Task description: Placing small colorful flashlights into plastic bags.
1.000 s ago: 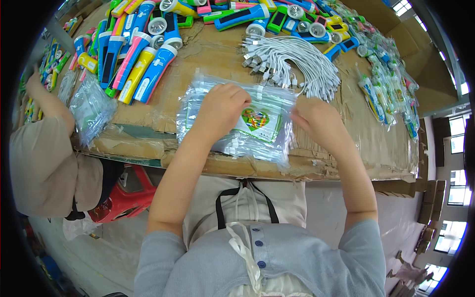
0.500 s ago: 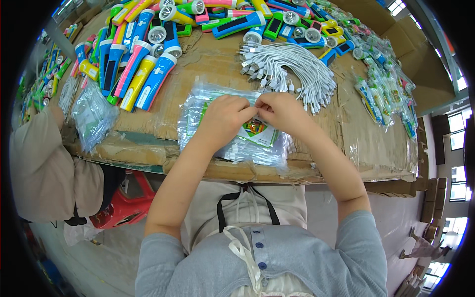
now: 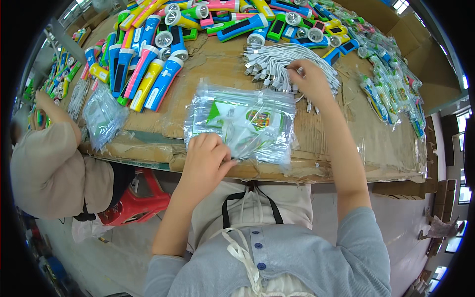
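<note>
A stack of clear plastic bags with green-and-white printed cards lies before me at the table's front edge. My left hand is closed at the stack's near edge, pinching the lifted film of the top bag between thumb and fingers. Beyond the stack to the right spreads a bundle of white USB cables. Over it reaches my right hand, its fingers bent and apart, fingertips touching the cables or just above them; no cable is visibly gripped.
Colourful flashlights are heaped along the far side and left. Bagged flashlights lie at the right. Left of the stack sits another pile of plastic bags. A co-worker sits at far left beside a red stool.
My right hand has left the bag and moved away and right to the cables. My left hand has come back to the stack's near edge. The co-worker's arm has risen into view.
</note>
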`<move>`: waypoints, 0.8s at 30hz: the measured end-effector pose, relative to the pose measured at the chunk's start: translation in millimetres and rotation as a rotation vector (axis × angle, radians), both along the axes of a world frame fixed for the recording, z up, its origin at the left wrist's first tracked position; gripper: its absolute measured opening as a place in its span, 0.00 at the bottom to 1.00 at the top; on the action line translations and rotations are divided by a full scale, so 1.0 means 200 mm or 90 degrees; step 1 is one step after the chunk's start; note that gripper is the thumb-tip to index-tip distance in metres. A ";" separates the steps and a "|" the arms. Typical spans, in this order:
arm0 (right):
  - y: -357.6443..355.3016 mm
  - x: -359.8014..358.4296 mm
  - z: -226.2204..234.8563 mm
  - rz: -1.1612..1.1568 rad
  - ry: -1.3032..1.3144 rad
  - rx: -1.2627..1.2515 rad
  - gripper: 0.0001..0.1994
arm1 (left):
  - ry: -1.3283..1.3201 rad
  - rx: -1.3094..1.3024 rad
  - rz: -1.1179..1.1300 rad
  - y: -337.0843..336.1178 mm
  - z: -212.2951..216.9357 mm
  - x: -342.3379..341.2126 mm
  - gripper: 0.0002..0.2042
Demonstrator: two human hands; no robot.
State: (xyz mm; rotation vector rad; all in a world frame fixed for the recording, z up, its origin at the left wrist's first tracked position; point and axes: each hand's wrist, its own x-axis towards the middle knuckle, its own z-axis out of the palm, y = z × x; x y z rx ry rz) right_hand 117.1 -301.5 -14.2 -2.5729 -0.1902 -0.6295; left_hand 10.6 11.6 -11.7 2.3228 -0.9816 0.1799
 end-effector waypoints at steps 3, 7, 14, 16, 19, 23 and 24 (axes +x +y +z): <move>-0.12 0.08 -0.07 -0.092 -0.110 -0.172 0.06 | 0.016 -0.089 0.077 -0.03 -0.08 0.02 0.10; -0.14 0.07 -0.02 -0.128 -0.036 -0.231 0.04 | 0.065 -0.117 0.226 -0.12 -0.06 0.09 0.10; -0.12 -0.07 0.23 -0.182 -0.119 -0.241 0.04 | 0.132 -0.191 0.125 -0.18 0.02 0.28 0.12; -0.09 -0.11 0.39 -0.366 -0.120 -0.169 0.06 | 0.175 -0.131 0.046 -0.18 -0.01 0.34 0.10; -0.04 -0.21 0.60 -0.228 -0.271 0.101 0.07 | 0.213 -0.203 0.079 -0.20 -0.02 0.38 0.08; 0.29 -0.31 0.57 0.210 -0.249 0.455 0.03 | 0.239 -0.215 0.210 -0.27 0.07 0.37 0.09; 0.37 -0.32 0.48 0.198 -0.168 0.293 0.03 | 0.228 -0.212 0.225 -0.27 0.10 0.36 0.10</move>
